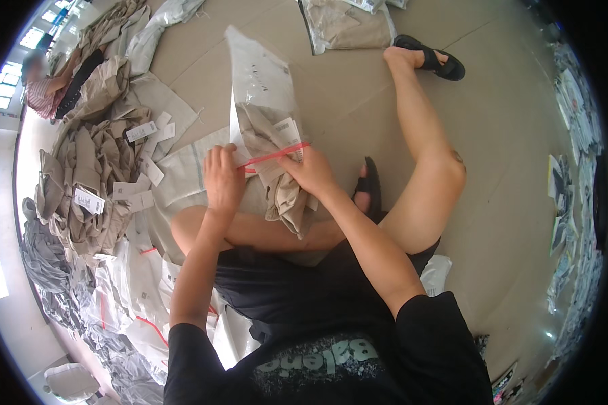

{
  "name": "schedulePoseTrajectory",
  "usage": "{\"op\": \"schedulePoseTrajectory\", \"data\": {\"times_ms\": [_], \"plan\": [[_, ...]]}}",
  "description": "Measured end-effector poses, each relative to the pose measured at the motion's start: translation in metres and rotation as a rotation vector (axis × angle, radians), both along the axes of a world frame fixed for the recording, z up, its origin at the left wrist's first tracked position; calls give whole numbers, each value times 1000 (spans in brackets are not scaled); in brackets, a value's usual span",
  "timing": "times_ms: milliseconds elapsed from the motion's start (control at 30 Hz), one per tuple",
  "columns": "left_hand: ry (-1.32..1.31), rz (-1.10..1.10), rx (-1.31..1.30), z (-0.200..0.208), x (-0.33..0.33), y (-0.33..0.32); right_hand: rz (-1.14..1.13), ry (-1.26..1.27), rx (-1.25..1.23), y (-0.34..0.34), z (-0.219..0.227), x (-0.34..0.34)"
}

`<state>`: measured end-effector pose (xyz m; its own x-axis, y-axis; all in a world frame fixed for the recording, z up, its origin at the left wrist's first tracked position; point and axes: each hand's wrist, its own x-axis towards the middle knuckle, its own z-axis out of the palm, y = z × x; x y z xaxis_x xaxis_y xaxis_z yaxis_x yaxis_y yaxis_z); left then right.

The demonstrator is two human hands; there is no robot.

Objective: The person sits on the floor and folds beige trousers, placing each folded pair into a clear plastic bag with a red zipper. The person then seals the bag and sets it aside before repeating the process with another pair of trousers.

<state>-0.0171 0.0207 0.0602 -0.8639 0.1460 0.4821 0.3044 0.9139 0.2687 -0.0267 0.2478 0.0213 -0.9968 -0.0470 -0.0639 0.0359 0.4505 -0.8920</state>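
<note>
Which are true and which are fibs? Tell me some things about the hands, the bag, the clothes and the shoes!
1. The left hand and right hand are both at the open end of the bag. True.
2. The bag is empty. False: a beige garment is partly inside and partly sticking out.
3. The strip between the hands is red. True.
4. The big beige clothes pile is on the person's right. False: the pile is on the left.
5. The shoes are white. False: they are black sandals.
6. Another person is at the upper left. True.
</note>
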Motion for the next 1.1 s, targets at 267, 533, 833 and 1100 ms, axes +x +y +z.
{"op": "schedulePoseTrajectory", "data": {"times_ms": [267,533,833,1100], "plan": [[-360,-146,407,-21,21,-13,-102,-443,-1113,1,13,-7],[-692,-87,597,-29,34,-3,-261,-229,-958,-7,32,-15],[-723,-62,826,-79,66,22,-162,168,177,-19,6,-23],[-407,-50,565,-44,29,42,-51,321,479,-15,7,-57]]}}
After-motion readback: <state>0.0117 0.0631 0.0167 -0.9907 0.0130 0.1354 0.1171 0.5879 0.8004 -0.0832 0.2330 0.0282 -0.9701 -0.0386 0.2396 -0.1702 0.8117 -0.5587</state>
